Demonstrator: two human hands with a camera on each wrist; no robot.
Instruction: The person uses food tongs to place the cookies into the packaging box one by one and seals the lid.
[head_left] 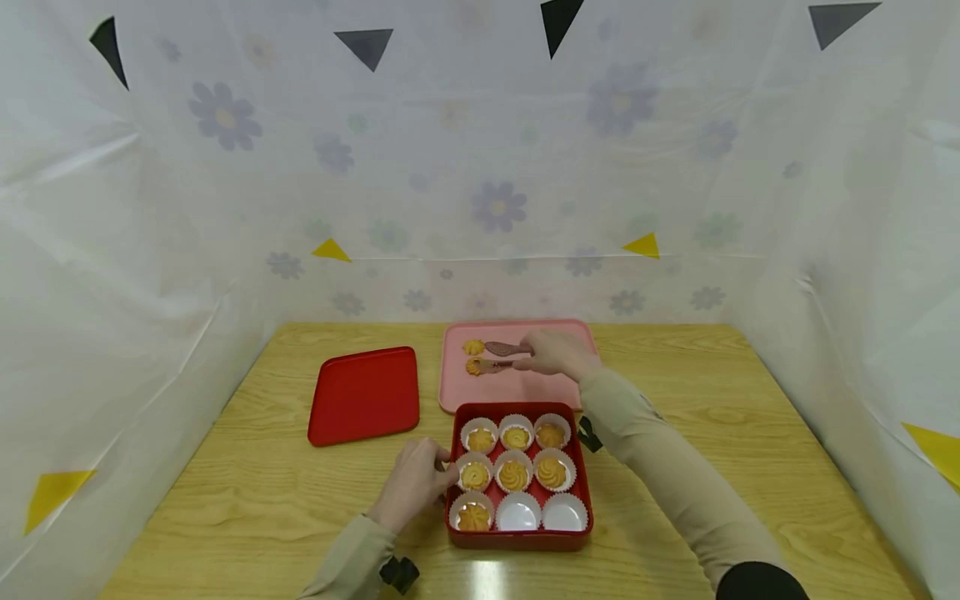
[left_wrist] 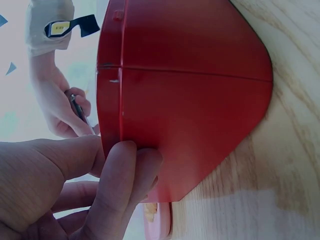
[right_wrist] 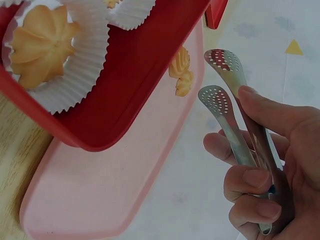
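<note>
My right hand (head_left: 558,354) holds metal tongs (head_left: 508,348) with perforated tips over the pink tray (head_left: 540,390). In the head view, the tips stand apart beside two piped cookies (head_left: 473,347), one tip overlapping the nearer cookie; contact is unclear. The right wrist view shows fingers curled round the tong arms (right_wrist: 257,135). With thumb and fingers, my left hand (head_left: 411,485) grips the left wall of a red square box (head_left: 517,540). Inside it stand white paper cups in rows, several with a cookie (head_left: 513,476); two front cups (head_left: 517,512) show bare bottoms.
A red lid-like tray (head_left: 363,400) lies on the wooden table (head_left: 247,492) left of the pink tray. The box stands in front of the pink tray. White flower-printed sheeting (head_left: 420,167) walls in the table's back and sides.
</note>
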